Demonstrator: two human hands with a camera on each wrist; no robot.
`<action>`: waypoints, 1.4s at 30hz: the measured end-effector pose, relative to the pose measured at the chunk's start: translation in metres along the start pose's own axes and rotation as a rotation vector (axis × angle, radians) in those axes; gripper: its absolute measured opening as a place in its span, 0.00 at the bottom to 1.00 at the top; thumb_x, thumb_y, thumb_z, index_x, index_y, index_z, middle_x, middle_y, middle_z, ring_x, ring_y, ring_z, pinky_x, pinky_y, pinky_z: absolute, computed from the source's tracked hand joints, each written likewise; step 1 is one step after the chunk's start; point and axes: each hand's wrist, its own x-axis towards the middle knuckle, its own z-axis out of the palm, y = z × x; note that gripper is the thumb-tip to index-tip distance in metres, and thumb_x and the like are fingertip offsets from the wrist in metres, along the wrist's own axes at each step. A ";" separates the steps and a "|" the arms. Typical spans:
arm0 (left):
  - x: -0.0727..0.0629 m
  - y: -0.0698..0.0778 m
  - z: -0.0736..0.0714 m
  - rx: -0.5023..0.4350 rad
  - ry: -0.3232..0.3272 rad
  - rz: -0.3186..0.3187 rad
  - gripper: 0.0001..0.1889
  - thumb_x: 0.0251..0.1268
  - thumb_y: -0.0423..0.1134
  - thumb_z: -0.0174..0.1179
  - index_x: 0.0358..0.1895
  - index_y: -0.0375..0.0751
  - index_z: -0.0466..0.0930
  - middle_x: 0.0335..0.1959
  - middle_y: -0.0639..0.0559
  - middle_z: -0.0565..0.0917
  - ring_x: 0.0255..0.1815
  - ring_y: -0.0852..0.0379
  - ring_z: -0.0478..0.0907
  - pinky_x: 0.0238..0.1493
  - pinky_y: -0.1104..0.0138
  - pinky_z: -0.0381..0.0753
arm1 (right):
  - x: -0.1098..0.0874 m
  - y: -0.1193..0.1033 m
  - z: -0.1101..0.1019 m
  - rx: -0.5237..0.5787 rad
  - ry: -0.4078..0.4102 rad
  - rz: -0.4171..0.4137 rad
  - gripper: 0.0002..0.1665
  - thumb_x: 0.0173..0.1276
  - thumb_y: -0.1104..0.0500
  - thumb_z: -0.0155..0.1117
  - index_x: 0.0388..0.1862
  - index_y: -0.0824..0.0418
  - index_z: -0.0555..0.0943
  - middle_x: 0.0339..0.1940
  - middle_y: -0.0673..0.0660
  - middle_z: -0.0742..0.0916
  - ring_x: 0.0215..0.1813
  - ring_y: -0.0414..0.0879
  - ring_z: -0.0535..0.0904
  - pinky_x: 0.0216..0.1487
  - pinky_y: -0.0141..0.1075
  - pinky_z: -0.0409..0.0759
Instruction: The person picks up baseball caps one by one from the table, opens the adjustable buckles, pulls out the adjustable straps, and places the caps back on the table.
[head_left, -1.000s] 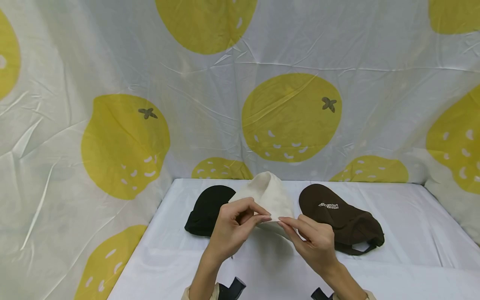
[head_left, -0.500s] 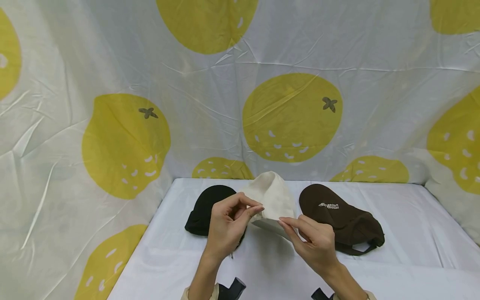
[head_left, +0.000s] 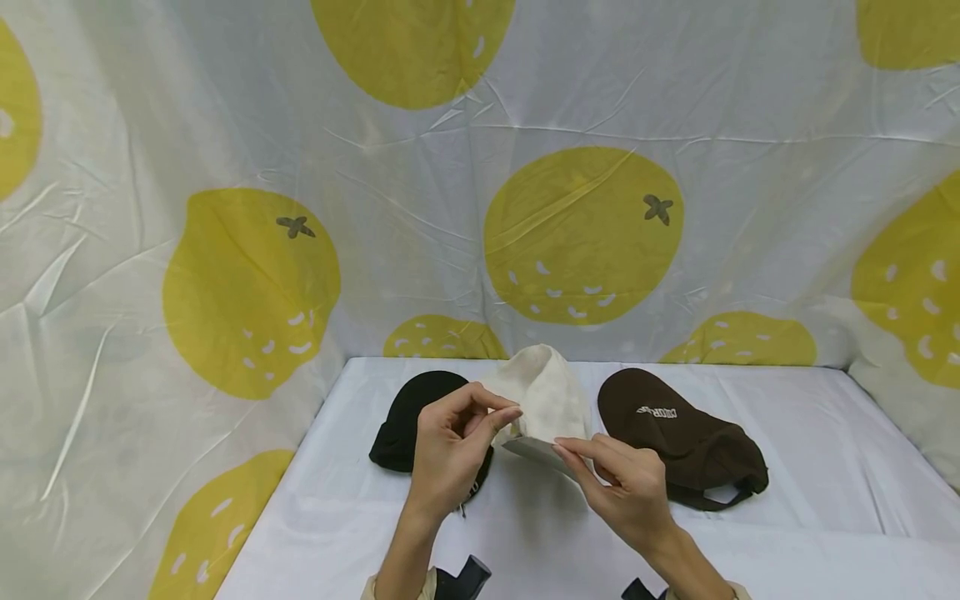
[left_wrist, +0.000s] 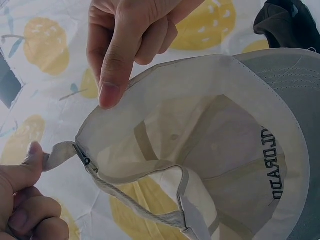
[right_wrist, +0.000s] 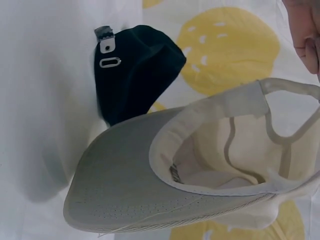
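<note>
A cream baseball cap is held up over the table. The left wrist view looks into the cap, with its grey-green brim to the right and dark lettering showing inside. My left hand pinches the loose end of the back strap between thumb and finger, beside a small metal buckle. My right hand pinches the sweatband edge between thumb and forefinger. The right wrist view shows only part of the left hand; the right hand is outside it.
On the white-covered table, a black cap lies at left, partly behind my left hand; the right wrist view shows its buckle. A brown cap with white lettering lies at right. A lemon-print curtain hangs behind.
My left hand has moved left and slightly up, away from my right hand, pulling apart at the cap's rear edge. The right hand has stayed nearly in place.
</note>
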 end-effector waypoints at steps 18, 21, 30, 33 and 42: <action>-0.001 0.001 0.001 -0.009 -0.019 -0.053 0.03 0.62 0.27 0.71 0.34 0.34 0.86 0.07 0.53 0.65 0.11 0.61 0.47 0.15 0.76 0.50 | -0.001 0.000 -0.001 0.009 -0.002 -0.003 0.17 0.74 0.56 0.68 0.30 0.69 0.89 0.13 0.44 0.72 0.17 0.32 0.58 0.20 0.15 0.53; -0.001 0.001 0.001 -0.012 -0.014 -0.049 0.03 0.62 0.27 0.71 0.34 0.34 0.86 0.07 0.53 0.64 0.11 0.61 0.47 0.15 0.76 0.50 | 0.000 0.000 0.000 0.009 0.004 -0.012 0.17 0.74 0.56 0.69 0.30 0.68 0.89 0.13 0.44 0.72 0.17 0.31 0.57 0.20 0.16 0.52; -0.001 0.003 0.000 -0.013 0.046 -0.058 0.02 0.63 0.26 0.70 0.34 0.33 0.86 0.08 0.53 0.66 0.11 0.61 0.47 0.15 0.75 0.51 | -0.001 -0.002 0.002 0.038 -0.019 0.010 0.16 0.75 0.57 0.68 0.31 0.68 0.88 0.13 0.45 0.75 0.17 0.30 0.57 0.20 0.15 0.53; -0.001 0.003 0.000 -0.019 0.061 -0.072 0.03 0.62 0.25 0.70 0.34 0.34 0.86 0.09 0.51 0.68 0.11 0.60 0.47 0.14 0.75 0.51 | -0.001 -0.002 0.003 0.044 -0.023 0.010 0.15 0.75 0.57 0.68 0.31 0.67 0.88 0.13 0.45 0.75 0.17 0.30 0.57 0.20 0.14 0.53; 0.003 0.010 -0.012 -0.108 0.229 -0.082 0.04 0.64 0.23 0.68 0.35 0.25 0.82 0.28 0.47 0.89 0.14 0.69 0.56 0.15 0.73 0.60 | -0.004 0.001 0.002 0.039 -0.047 0.009 0.16 0.76 0.57 0.66 0.31 0.68 0.88 0.14 0.45 0.75 0.17 0.30 0.57 0.20 0.15 0.54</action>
